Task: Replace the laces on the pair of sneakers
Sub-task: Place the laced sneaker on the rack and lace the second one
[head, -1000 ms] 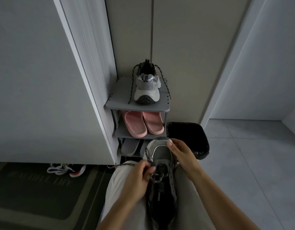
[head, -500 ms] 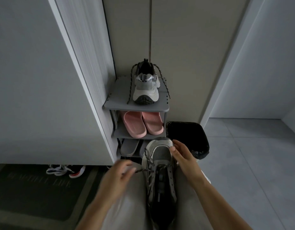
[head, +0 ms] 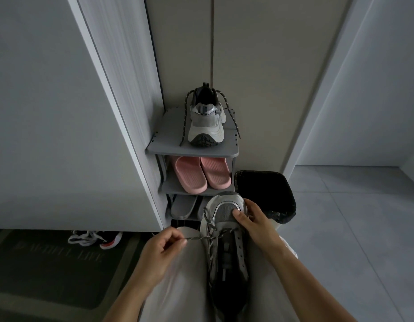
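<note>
A grey sneaker lies on my lap, toe pointing away from me. My right hand grips its toe, thumb on the mesh top. My left hand pinches the end of a dark speckled lace and holds it stretched out to the left from the lowest eyelets. The lace crosses only near the toe; the upper eyelets are bare. The other grey sneaker stands heel-first on the top of a grey shoe rack, its speckled laces hanging loose down both sides.
Pink slippers fill the rack's middle shelf, grey slippers the lowest. A black-lined bin stands right of the rack. White and red shoes lie under the cabinet at left, beside a dark mat. Grey tiled floor lies to the right.
My left hand has drawn away from the eyelets to the left, pulling the lace taut. My right hand shifted slightly on the toe.
</note>
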Motion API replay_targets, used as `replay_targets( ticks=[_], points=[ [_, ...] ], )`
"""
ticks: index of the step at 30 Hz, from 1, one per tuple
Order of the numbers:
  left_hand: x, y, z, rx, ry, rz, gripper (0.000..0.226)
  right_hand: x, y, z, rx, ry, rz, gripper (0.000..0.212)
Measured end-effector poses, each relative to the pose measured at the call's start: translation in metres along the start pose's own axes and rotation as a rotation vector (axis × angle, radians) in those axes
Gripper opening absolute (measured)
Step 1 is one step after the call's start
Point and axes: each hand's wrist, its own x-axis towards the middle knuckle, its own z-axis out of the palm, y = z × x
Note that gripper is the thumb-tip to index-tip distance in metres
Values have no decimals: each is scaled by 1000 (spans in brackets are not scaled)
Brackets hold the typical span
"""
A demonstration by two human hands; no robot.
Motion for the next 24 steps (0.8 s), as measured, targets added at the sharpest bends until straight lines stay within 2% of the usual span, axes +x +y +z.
replay_targets(
  ticks=[6,12,14,18,20,22,24],
  points=[
    [3,17,36,-227,-78,-140,7,7,-5,-1,-88,-22,-15,50],
    [20,34,49,-186,2,-198,33,12,-9,-8,-157,-94,-29,51],
    [27,39,49,-211,33,-233,29,13,-9,-8,-157,-118,23,51],
    [45,55,48,-568,12,-402,8,19,-8,-10,-114,-137,97,44],
    [52,62,47,-641,12,-369,6,20,-12,-12,-93,-205,133,38],
    [55,73,43,-624,-7,-251,7,19,-13,-10,-172,-212,150,44],
    [56,85,38,-539,-43,-115,6,17,-16,-5,-351,-17,50,51]
  ],
)
